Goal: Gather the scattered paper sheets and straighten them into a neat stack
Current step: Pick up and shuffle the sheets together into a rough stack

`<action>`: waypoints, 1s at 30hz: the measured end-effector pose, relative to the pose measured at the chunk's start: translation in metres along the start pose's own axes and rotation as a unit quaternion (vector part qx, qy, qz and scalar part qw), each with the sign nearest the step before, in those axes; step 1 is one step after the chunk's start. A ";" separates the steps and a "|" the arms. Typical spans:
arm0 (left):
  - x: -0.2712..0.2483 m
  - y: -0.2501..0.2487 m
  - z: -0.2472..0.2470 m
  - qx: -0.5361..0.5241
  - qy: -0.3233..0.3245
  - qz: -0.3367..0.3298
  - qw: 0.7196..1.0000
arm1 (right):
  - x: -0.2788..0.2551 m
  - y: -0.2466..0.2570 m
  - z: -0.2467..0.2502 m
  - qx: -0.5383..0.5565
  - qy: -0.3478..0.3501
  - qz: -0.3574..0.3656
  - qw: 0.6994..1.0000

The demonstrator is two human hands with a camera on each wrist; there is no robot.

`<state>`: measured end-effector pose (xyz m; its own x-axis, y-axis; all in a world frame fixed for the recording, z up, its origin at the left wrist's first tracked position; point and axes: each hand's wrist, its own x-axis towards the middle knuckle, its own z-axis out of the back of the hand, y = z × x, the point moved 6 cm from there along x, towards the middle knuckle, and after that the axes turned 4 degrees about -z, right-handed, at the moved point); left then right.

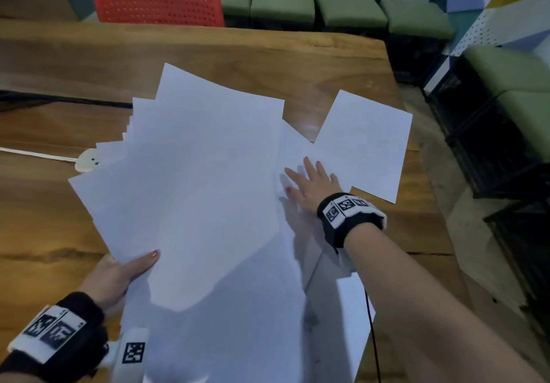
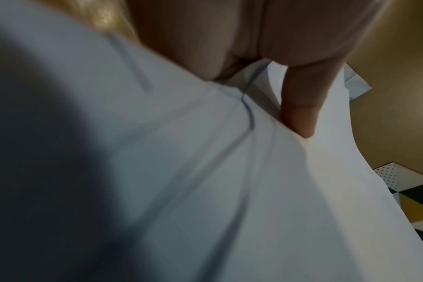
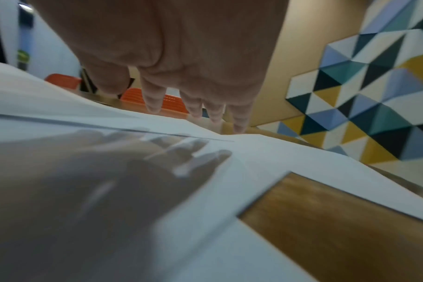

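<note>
Holding a fanned bundle of white paper sheets (image 1: 190, 180) by its near corner, the left hand (image 1: 119, 275) is seen with the thumb pinched on top and the other fingers hidden beneath, while the bundle is raised off the wooden table (image 1: 44, 218). The right hand (image 1: 312, 186) is spread with straight fingers over the sheets lying flat on the right; in the right wrist view the fingers (image 3: 155, 105) appear to hover just above the paper, though contact cannot be settled from that blurred picture. One single sheet (image 1: 366, 144) lies apart towards the table's right edge, overlapped only at its near-left corner. The greatest risk is judged to lie in the one-corner grip: the fanned sheets could slide apart or spill if the bundle is tilted further. Flat sheets may be creased or pushed under one another if they are dragged by a pressing palm. The single sheet could be swept off the nearby edge by a hasty reach. A white power strip (image 1: 87, 160), partly covered at the left, could snag sheet corners.
</note>
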<state>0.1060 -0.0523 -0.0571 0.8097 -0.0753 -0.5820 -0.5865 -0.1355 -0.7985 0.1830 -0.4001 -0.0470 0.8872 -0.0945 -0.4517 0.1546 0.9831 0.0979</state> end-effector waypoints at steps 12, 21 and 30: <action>-0.004 -0.014 -0.009 -0.010 0.002 -0.025 1.000 | -0.073 -0.002 -0.027 0.048 0.055 0.062 0.995; 0.004 -0.003 -0.014 0.002 0.012 -0.014 1.000 | -0.029 -0.126 -0.007 0.141 -0.003 -0.207 0.968; 0.009 0.008 -0.017 -0.010 0.011 -0.012 1.000 | -0.099 -0.082 -0.031 0.109 -0.018 -0.121 0.987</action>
<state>0.1092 -0.0709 -0.0657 0.8244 -0.0929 -0.5583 -0.5658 -0.1570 -0.8095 0.0685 -0.4666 -0.0379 0.8270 -0.3309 -0.4545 0.4498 0.8744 0.1819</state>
